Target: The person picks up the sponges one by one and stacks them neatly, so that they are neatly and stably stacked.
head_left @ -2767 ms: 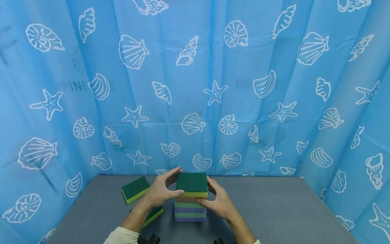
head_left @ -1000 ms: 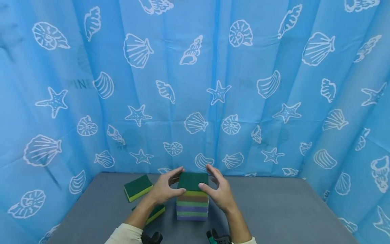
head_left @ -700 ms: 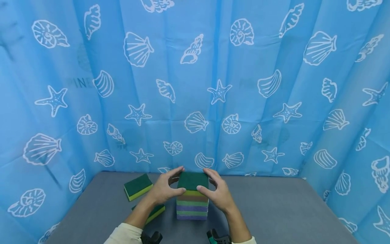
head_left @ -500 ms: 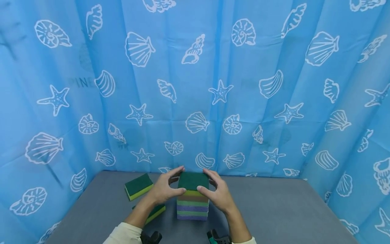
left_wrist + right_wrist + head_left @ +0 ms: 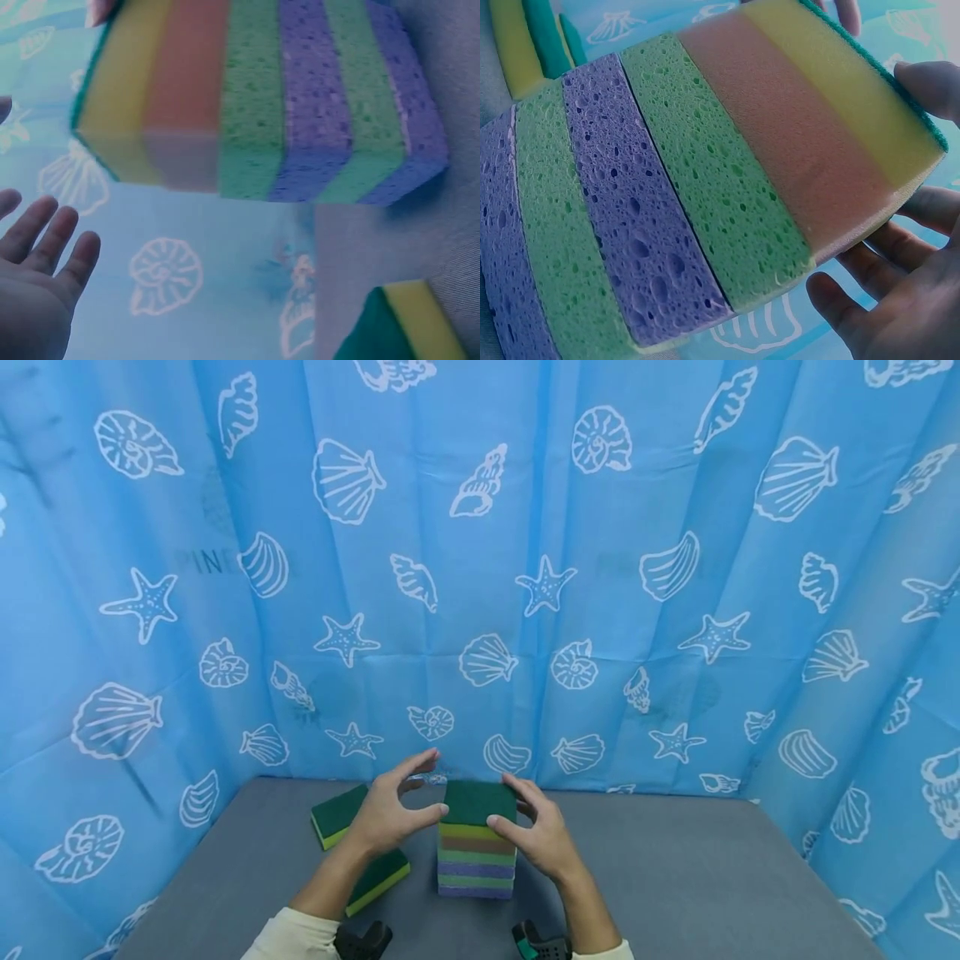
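A stack of sponges (image 5: 477,870) stands upright at the table's middle, purple and green layers below a brownish-pink one. On top lies a yellow scouring sponge (image 5: 480,803) with its dark green pad facing up. My right hand (image 5: 546,837) curls round the right side of this top sponge, thumb at the front edge (image 5: 930,86) and fingers along the side. To the left, my left hand (image 5: 386,810) is spread with nothing in it, its thumb near the top sponge's left corner. The left wrist view shows its fingers (image 5: 56,240) apart from the stack.
Two more yellow-and-green scouring sponges lie left of the stack: a rear one (image 5: 339,810) partly behind my left hand and a nearer one (image 5: 381,878). A blue shell-print curtain (image 5: 480,568) closes the back and sides of the grey table (image 5: 645,877).
My left hand has drawn away from the stack, leftward and slightly up. My right hand, lifted a little a second ago, came back down onto the top sponge and stays there.
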`<state>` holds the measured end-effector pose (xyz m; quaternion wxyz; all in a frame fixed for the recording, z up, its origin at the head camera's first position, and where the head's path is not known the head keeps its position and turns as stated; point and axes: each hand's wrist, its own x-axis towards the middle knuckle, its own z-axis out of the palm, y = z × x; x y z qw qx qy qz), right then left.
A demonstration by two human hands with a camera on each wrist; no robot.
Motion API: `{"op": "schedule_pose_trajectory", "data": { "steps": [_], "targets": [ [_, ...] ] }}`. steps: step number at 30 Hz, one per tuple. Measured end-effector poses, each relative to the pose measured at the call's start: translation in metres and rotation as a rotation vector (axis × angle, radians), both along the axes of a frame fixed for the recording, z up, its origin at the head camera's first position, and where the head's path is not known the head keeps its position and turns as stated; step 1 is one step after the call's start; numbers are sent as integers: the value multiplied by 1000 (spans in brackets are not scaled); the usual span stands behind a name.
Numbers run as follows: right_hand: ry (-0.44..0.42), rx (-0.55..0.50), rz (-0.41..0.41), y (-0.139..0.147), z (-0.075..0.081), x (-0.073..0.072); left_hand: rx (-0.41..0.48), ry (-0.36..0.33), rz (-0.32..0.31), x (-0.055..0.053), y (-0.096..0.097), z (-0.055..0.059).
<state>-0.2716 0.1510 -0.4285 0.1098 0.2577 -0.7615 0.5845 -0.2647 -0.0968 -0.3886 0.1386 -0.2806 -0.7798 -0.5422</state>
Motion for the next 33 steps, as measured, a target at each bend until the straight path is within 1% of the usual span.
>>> {"op": "schedule_pose_trajectory", "data": {
  "steps": [3,6,11,13,15,17,20,23,28,30,33],
  "targets": [
    [9,1,2,0,-1,0,39,65,31,5,-5,6],
    [16,0,6,0,-1,0,68,133,77,9,-12,11],
    [-15,-7,12,-1,1,0,134,228,149,18,-28,19],
    [-25,-12,10,-1,0,0,161,257,163,22,-34,22],
    [-32,-17,5,-1,0,0,188,282,164,24,-41,23],
    [-36,-20,0,-1,0,0,193,299,165,26,-48,24],
    [-38,-26,1,0,-1,1,217,305,164,30,-60,22],
    [-37,-31,3,0,-1,1,257,321,183,35,-69,17],
    [-41,-33,0,-2,0,2,312,288,271,46,-87,6],
    [-43,-31,-1,-2,0,1,315,254,316,50,-94,2],
    [-42,-27,-3,-2,0,1,326,232,370,54,-99,-5]
  ]
}}
